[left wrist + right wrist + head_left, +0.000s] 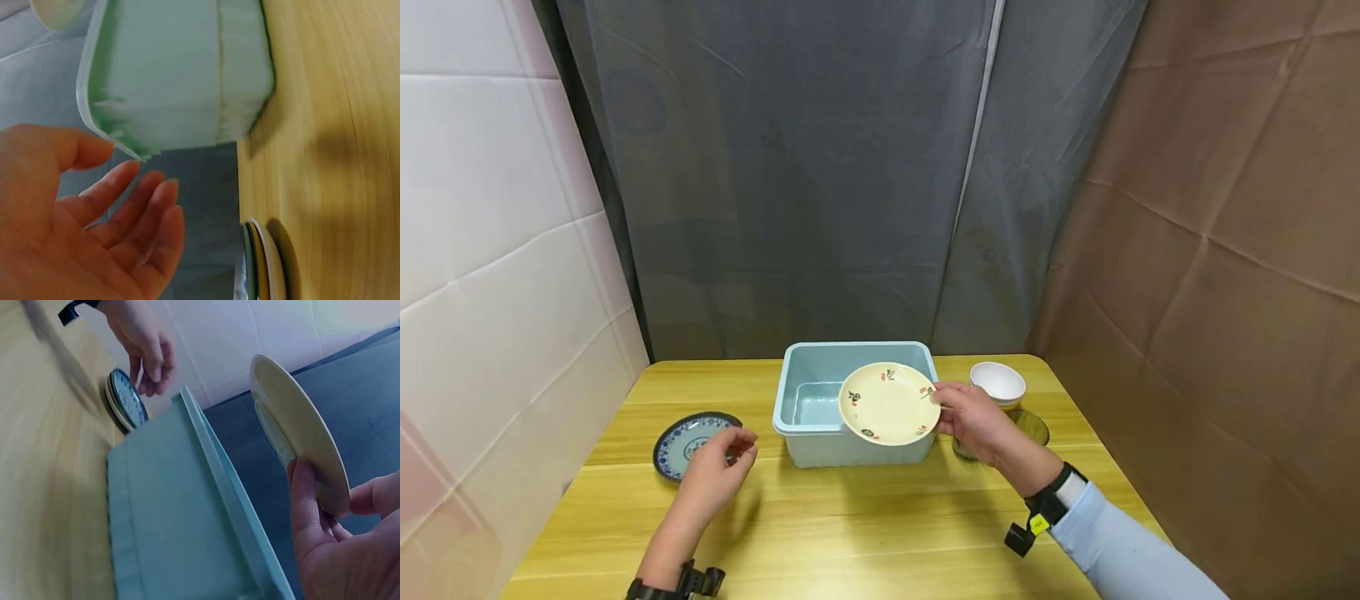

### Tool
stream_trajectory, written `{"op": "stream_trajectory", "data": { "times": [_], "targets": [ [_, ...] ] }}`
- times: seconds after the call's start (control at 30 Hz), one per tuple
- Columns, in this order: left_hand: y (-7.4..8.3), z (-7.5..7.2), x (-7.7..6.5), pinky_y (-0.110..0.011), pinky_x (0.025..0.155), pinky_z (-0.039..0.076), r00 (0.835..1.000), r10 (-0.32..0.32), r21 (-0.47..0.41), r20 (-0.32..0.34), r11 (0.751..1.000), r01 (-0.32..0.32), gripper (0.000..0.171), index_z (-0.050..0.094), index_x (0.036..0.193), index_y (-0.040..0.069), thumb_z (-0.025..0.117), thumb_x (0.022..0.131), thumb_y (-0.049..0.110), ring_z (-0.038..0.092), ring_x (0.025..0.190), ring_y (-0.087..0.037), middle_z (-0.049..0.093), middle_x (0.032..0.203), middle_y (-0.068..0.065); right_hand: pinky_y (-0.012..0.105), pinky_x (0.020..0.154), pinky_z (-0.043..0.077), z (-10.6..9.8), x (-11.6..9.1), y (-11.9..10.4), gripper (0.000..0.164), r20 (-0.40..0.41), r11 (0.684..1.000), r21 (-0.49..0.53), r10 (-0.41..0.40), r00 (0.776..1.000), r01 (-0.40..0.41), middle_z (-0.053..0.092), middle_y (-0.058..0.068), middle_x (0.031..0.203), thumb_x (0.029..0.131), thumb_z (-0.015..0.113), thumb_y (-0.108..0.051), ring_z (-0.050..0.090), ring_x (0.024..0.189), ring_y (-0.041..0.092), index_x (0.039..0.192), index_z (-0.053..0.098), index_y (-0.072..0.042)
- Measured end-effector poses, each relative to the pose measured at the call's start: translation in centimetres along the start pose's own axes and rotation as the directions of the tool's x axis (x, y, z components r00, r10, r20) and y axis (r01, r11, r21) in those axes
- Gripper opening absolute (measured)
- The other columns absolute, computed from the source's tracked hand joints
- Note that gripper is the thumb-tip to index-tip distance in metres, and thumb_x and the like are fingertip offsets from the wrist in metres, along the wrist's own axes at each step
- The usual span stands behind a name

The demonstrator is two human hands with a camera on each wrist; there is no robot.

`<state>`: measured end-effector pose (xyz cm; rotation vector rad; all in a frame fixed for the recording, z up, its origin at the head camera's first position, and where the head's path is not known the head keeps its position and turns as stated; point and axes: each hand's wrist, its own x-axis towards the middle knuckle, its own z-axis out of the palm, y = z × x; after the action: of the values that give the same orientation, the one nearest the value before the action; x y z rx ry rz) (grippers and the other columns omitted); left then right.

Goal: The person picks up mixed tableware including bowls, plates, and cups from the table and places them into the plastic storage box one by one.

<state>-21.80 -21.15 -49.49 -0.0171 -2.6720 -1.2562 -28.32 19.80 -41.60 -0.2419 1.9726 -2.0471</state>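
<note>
My right hand [977, 421] pinches the edge of a cream plate [887, 404] with small red and dark motifs, thumb on one face and fingers on the other. The plate is held in the air over the front rim of a light blue plastic basin [853, 450]. My left hand [715, 467] holds nothing; its fingers are loosely curved, as the left wrist view also shows. Below and beyond it, a blue-patterned plate [681, 442] with a dark rim lies on top of a small stack of plates [265, 262].
To the right of the basin stand a white bowl [997, 382] and a greenish see-through dish [1030, 426], partly hidden by my right hand. All of these are on a wooden table [880, 533]. A grey curtain [790, 183] hangs behind it.
</note>
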Motion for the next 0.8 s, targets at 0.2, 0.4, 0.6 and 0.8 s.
{"op": "stream_trajectory", "data": {
  "times": [0.2,0.4,0.6,0.8],
  "targets": [
    [-1.4,0.4,-0.2,-0.056,0.106,0.058,0.998,0.005,0.055,0.068,0.998,-0.009,0.027,0.072,0.131,-0.001,0.072,0.107,0.011,0.069,0.120,-0.034,0.072,0.130,-0.016,0.028,0.081,0.064,-0.6,2.4,-1.1,0.040,0.035,0.999,-0.051,0.001,0.999,0.001,0.076,0.004,0.103,0.109,0.047,-0.008,0.076,0.092,0.012,0.136,0.061,0.017],
    [-2.0,0.5,-0.2,-0.057,0.107,0.057,0.996,0.000,0.065,0.087,0.998,-0.006,0.029,0.071,0.133,-0.001,0.073,0.107,0.011,0.069,0.123,-0.037,0.072,0.132,-0.016,0.029,0.083,0.064,-1.3,4.4,-2.1,0.032,0.006,0.988,-0.146,0.047,0.999,-0.046,0.073,0.007,0.102,0.107,0.051,-0.010,0.074,0.088,0.015,0.127,0.065,0.012],
    [-2.2,0.3,-0.2,-0.057,0.107,0.057,0.997,0.003,0.068,0.080,0.998,-0.008,0.031,0.071,0.134,-0.001,0.074,0.106,0.011,0.069,0.122,-0.036,0.073,0.131,-0.015,0.031,0.082,0.065,-1.6,7.0,-2.9,0.038,0.019,0.969,-0.232,0.090,0.996,-0.083,0.071,0.013,0.110,0.109,0.052,-0.012,0.075,0.088,0.017,0.135,0.063,0.014],
    [-2.3,0.3,0.0,-0.057,0.106,0.057,0.997,0.004,0.082,0.082,0.997,-0.011,0.031,0.071,0.134,0.001,0.074,0.105,0.011,0.069,0.122,-0.035,0.072,0.131,-0.014,0.031,0.080,0.065,-1.1,9.9,-3.4,0.035,0.050,0.950,-0.300,0.108,0.993,-0.089,0.072,0.014,0.107,0.108,0.055,-0.012,0.074,0.086,0.018,0.130,0.068,0.012]
  ]
}}
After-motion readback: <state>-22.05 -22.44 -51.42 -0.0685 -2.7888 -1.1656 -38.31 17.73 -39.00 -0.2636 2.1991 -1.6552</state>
